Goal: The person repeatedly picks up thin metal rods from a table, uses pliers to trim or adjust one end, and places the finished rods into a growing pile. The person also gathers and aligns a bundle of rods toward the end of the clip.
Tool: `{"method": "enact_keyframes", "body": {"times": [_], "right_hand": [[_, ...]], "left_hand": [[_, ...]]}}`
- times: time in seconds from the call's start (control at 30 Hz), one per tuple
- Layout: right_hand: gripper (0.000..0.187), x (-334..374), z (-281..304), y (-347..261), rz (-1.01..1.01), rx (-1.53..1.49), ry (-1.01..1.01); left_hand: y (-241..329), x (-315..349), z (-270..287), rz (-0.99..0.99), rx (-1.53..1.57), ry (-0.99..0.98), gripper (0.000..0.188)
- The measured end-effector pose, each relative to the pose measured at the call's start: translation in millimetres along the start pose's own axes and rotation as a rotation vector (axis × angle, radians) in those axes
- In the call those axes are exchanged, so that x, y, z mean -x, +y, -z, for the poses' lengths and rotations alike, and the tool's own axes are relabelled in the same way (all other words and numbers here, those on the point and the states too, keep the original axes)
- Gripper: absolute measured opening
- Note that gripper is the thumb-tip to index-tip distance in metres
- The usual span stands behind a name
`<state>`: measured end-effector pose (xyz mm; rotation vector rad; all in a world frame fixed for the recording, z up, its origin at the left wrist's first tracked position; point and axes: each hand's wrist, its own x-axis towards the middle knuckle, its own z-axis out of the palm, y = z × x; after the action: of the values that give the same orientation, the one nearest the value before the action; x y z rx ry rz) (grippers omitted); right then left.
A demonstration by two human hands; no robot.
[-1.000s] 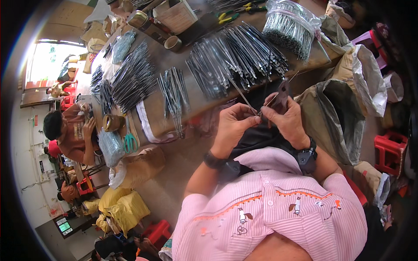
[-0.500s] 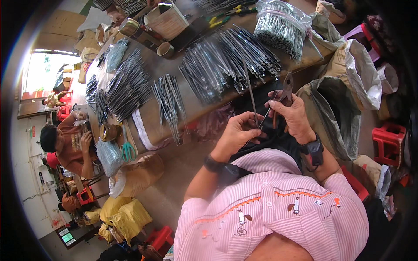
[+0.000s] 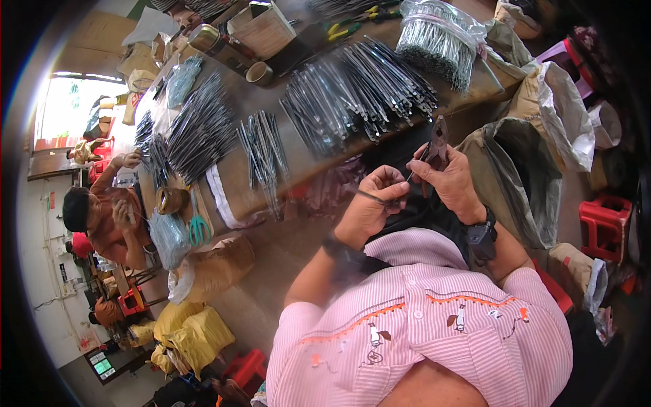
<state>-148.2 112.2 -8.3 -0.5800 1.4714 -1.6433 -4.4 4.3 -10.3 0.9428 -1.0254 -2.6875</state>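
My left hand (image 3: 381, 198) is pinched closed on a thin metal strip (image 3: 368, 196), one end of which sticks out toward the left. My right hand (image 3: 449, 182) wraps round a pair of pliers (image 3: 438, 139) with the jaws pointing up and away from me. Its thumb and forefinger are also pinched near a thin dark piece (image 3: 410, 174) that runs between the two hands. Whether that piece belongs to the same strip I cannot tell. Both hands are close together in front of my chest, just off the table's near edge.
On the table (image 3: 234, 178) lie a large spread of metal strips (image 3: 359, 95), a smaller bunch (image 3: 263, 152) and another pile (image 3: 202, 129). A plastic-wrapped bundle (image 3: 437, 47) stands at the far right. Open sacks (image 3: 525, 180) sit right of me; a co-worker (image 3: 112, 217) sits at left.
The strip in my left hand has swung from pointing up and away to pointing left. My right hand has turned slightly with the pliers. The co-worker's arm has reached up toward the table.
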Motion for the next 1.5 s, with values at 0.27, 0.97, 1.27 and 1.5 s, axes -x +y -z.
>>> {"method": "enact_keyframes", "body": {"times": [0.27,0.97,1.27,1.5], "right_hand": [[0.038,1.0,33.6,9.3,-0.406,-0.669,-0.115],[0.04,17.4,46.4,6.2,0.224,0.851,-0.243],[0.025,18.4,47.0,8.9,0.19,0.914,-0.217],[0.028,7.7,34.4,13.5,0.137,0.892,-0.222]], "left_hand": [[3.8,1.9,2.1,-0.165,-0.151,0.045,0.014],[5.5,-0.1,-11.0,-0.442,-0.604,0.168,0.018],[10.0,3.6,-13.4,-0.385,-0.674,0.194,0.019],[17.7,28.9,-3.4,-0.769,-1.118,0.358,0.029]]}}
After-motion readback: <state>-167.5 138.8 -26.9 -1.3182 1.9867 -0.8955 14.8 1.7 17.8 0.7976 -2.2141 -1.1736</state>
